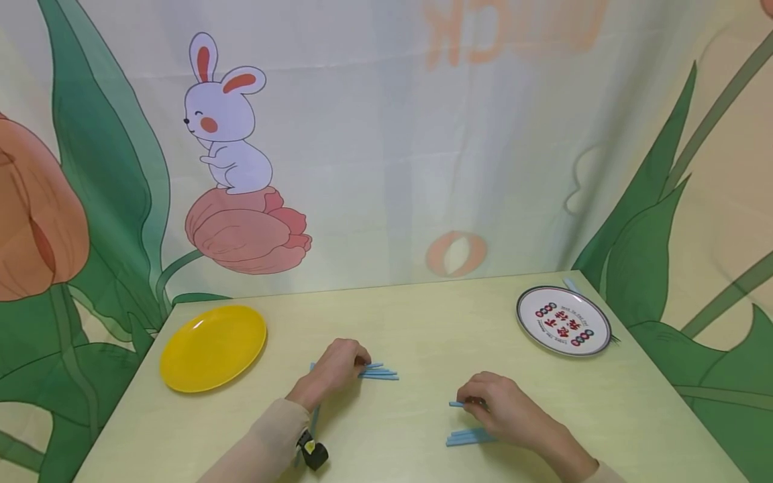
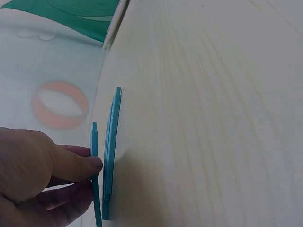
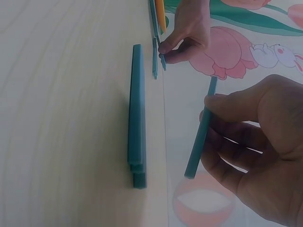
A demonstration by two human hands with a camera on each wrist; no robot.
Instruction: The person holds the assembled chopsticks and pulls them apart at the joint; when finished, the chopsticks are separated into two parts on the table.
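My left hand (image 1: 338, 367) pinches a thin blue stick (image 2: 94, 139) between thumb and fingers. Right beside it on the table lies a small bunch of similar blue sticks (image 2: 111, 151). My right hand (image 1: 510, 410) holds another blue stick (image 3: 202, 135), tilted in the right wrist view and raised off the table. Below that hand, several blue sticks (image 3: 136, 109) lie stacked lengthwise, their ends slightly uneven. In the head view, one more blue stick (image 1: 316, 419) shows partly under my left wrist, the forearm hiding some of it.
A yellow plate (image 1: 214, 349) lies at the table's left. At the back right is a white plate (image 1: 537, 310) with a dark rim and red characters, and a light blue piece (image 1: 570, 285) shows behind it. A printed cloth (image 1: 362, 168) hangs along the table's back edge.
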